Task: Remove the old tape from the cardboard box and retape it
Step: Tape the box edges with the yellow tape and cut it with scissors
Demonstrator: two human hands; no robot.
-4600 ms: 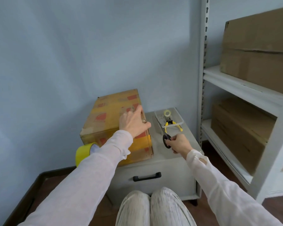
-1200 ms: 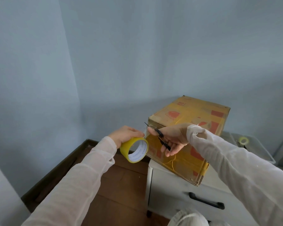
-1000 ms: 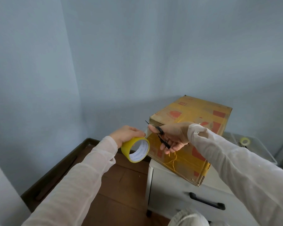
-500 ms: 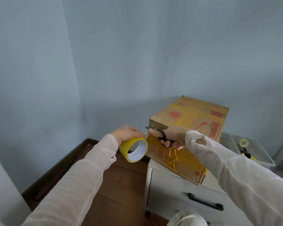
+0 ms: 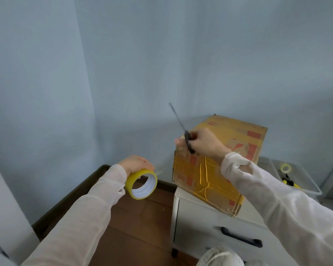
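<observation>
At a blue-walled corner, my left hand point(image 5: 136, 163) curls over the top of a roll of yellow tape point(image 5: 141, 184), held out above the wooden floor, well left of the work. My right hand point(image 5: 206, 144) is closed round the handles of black scissors point(image 5: 181, 125), the blades together and pointing up toward the wall. It sits at the upper near corner of the cardboard box point(image 5: 238, 131); I cannot tell whether it touches the card.

The box stands turned at an angle on the left end of a low white bench point(image 5: 200, 217) with a drawer. A wrinkled yellow strip point(image 5: 204, 175) runs down its near face.

I judge the corrugated card stiff along edges and corners but yielding on the flat panels, so the corners are the place to steady it. Its weight cannot be told from here. The roll looks light, with a rigid core, and is best gripped across its outer band. The tape film is thin and likely to crease or stick to itself.

The box carries red printed blocks, none legible. The roll's white core shows no readable print.

At far right, a clear tray point(image 5: 313, 191) holds a small tape roll point(image 5: 285, 167) and yellow-handled pliers point(image 5: 288, 181).
</observation>
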